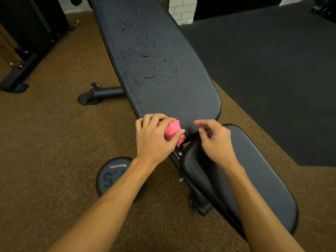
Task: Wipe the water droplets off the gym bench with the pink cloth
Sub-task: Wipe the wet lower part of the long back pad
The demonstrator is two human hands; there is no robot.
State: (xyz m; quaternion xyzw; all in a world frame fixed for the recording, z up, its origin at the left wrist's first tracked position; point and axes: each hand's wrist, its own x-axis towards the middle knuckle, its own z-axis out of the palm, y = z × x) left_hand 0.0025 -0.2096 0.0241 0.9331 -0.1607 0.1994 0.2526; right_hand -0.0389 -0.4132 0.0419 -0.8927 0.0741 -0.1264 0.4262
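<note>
The left hand (154,137) has the bunched pink cloth (172,130) in its grip at the near end of the surface (181,99), the water droplets (154,57) lying farther along its long axis, while the right hand (214,140) hovers loosely open.

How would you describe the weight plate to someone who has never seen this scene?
Find the long black bench crossing the brown floor. Left of its seat pad, beside the left forearm, a round dark weight plate lies flat on the floor. It alone is a disc with pale lettering.
</note>
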